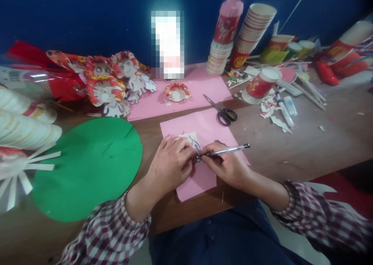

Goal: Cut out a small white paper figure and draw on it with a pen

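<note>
My left hand (171, 164) presses down on a small white paper cut-out (192, 140) with dark printed lines, its fingers curled over it. My right hand (225, 164) is closed round a silver pen (230, 150), whose tip meets the cut-out between my two hands. Both rest on a pink paper sheet (204, 127) lying on the wooden table (291, 148). Part of the cut-out is hidden under my left fingers.
Black-handled scissors (223, 111) lie just beyond the pink sheet. A large green paper disc (90, 166) lies to the left. Paper cartoon figures (113, 82), a cut paper cup (177, 92), stacks of paper cups (253, 32), a tipped cup (260, 84) and scraps crowd the back.
</note>
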Demonstrator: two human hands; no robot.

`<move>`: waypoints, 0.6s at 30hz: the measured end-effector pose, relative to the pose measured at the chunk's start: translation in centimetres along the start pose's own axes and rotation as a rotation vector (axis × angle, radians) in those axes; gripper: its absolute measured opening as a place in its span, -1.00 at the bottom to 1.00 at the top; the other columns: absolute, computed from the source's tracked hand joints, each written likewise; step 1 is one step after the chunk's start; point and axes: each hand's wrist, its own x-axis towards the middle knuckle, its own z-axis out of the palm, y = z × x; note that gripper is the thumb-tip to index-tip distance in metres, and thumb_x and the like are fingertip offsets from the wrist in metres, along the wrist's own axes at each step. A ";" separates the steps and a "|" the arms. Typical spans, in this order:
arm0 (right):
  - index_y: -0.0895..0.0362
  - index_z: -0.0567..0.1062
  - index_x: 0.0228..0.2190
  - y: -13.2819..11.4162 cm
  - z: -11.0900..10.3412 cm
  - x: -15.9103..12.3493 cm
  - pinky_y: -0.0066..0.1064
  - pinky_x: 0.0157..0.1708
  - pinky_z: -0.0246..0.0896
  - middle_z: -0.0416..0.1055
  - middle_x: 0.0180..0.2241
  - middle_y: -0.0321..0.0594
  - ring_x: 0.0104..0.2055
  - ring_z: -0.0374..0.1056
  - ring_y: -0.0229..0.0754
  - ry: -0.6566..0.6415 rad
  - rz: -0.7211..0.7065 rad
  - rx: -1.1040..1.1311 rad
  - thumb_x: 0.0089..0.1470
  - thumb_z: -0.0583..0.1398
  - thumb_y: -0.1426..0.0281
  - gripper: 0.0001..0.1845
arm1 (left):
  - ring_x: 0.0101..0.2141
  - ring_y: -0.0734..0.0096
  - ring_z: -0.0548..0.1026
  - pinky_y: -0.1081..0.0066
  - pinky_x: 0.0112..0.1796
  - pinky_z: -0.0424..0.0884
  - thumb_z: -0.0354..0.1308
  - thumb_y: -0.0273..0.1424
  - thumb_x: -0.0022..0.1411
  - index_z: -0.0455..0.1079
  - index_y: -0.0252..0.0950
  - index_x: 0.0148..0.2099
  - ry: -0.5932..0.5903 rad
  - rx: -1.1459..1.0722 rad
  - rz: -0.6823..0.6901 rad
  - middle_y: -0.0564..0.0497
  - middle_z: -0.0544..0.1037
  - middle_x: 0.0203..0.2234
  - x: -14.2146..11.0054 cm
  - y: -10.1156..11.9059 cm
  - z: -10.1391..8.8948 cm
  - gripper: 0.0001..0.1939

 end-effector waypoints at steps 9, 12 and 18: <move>0.15 0.44 -0.33 0.3 0.1 -0.2 -0.42 -0.36 0.32 0.46 -0.39 -0.21 -0.33 0.40 -0.21 -0.015 0.005 -0.026 0.10 0.16 0.47 -0.94 | -0.10 0.19 0.37 0.02 0.02 0.22 0.06 -0.53 0.10 0.39 -0.22 -0.17 -0.003 0.004 -0.001 -0.04 0.46 -0.23 0.1 0.1 0.0 -0.76; 0.16 0.43 -0.34 0.2 0.0 -0.1 -0.44 -0.41 0.30 0.44 -0.42 -0.22 -0.38 0.38 -0.23 -0.022 0.000 -0.034 0.09 0.16 0.48 -0.95 | -0.10 0.19 0.37 0.01 0.03 0.21 0.06 -0.53 0.10 0.40 -0.22 -0.17 -0.009 0.004 -0.006 -0.04 0.46 -0.23 0.1 0.1 -0.1 -0.77; 0.15 0.44 -0.33 0.3 -0.1 -0.2 -0.43 -0.40 0.29 0.44 -0.41 -0.22 -0.36 0.37 -0.22 -0.051 0.019 -0.059 0.10 0.16 0.46 -0.94 | -0.10 0.18 0.37 0.03 0.01 0.23 0.08 -0.54 0.09 0.40 -0.23 -0.17 -0.010 -0.004 -0.004 -0.05 0.46 -0.24 0.0 0.2 -0.2 -0.76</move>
